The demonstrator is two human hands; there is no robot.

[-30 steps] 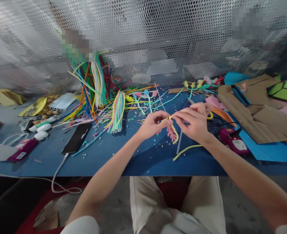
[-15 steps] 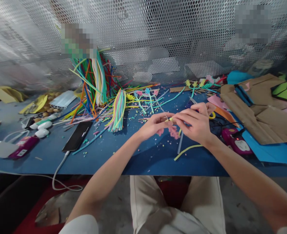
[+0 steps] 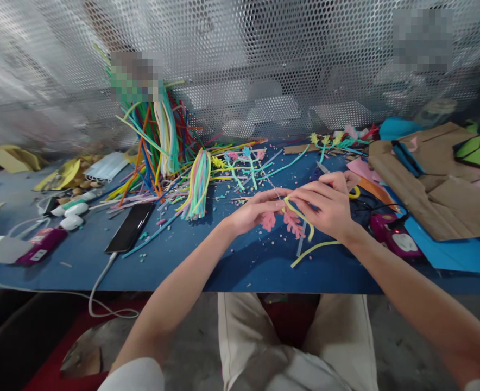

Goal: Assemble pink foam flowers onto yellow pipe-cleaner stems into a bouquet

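Observation:
Above the blue table, both hands meet at a small pipe-cleaner piece with pink, leaf-like parts (image 3: 292, 224) hanging below the fingers. My left hand (image 3: 258, 208) is closed, pinching this piece near its top. My right hand (image 3: 325, 201) is closed on a yellow pipe cleaner (image 3: 303, 210), whose loose end curls down past the pink parts. Its other end is hidden at the fingertips. Scissors (image 3: 354, 192) with a yellow handle show partly behind my right hand; whether the hand touches them I cannot tell. Another yellow strip (image 3: 313, 252) lies below the right hand.
A large bundle of coloured pipe cleaners (image 3: 166, 136) stands at the back left, with a pastel bundle (image 3: 197, 187) beside it. A phone (image 3: 131, 228) on a cable lies left. To the right are a purple power strip (image 3: 397, 236), cardboard (image 3: 447, 190) and blue sheet (image 3: 455, 255).
The yellow pipe cleaner now arcs down from between my fingertips, where only a small yellow bit showed before. The pink parts hang slightly lower and more spread. Both hands stay nearly in place.

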